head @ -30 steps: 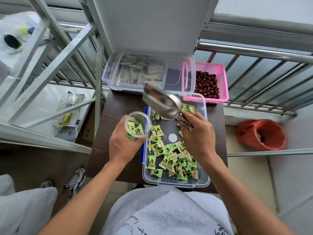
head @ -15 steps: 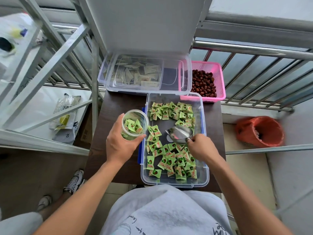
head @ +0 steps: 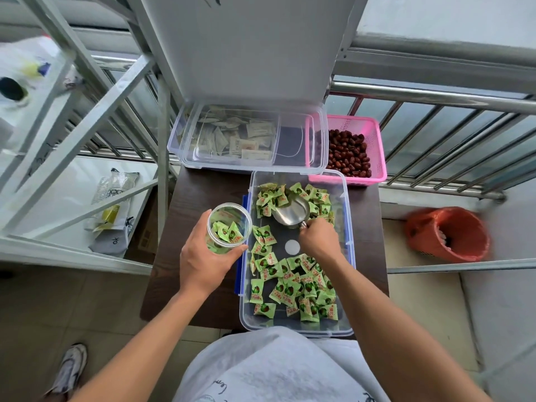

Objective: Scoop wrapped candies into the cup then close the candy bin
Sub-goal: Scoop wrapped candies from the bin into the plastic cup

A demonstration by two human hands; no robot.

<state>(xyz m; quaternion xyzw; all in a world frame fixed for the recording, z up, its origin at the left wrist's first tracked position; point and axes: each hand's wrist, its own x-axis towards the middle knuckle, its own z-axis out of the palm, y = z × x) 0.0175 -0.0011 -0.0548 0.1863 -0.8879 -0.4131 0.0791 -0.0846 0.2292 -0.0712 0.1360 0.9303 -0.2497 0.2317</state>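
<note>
An open clear candy bin [head: 348, 227] with blue clasps sits on a dark table and holds several green wrapped candies [head: 293, 288]. My left hand [head: 203, 262] grips a clear cup [head: 229, 224], partly filled with the same candies, just left of the bin. My right hand [head: 319, 242] holds the handle of a metal scoop [head: 290, 213] inside the bin. The scoop's bowl lies low among the candies at the far end.
A clear lid [head: 301, 146] rests over a second clear box of pale sachets [head: 232, 137] behind the bin. A pink basket of red dates [head: 374, 152] stands at the back right. Metal railings [head: 435, 94] run behind, a red bucket [head: 446, 233] is on the right, and metal shelving [head: 72, 134] is on the left.
The scoop came down from above the cup into the bin and has moved toward the far end among the candies. The cup stays beside the bin in my left hand.
</note>
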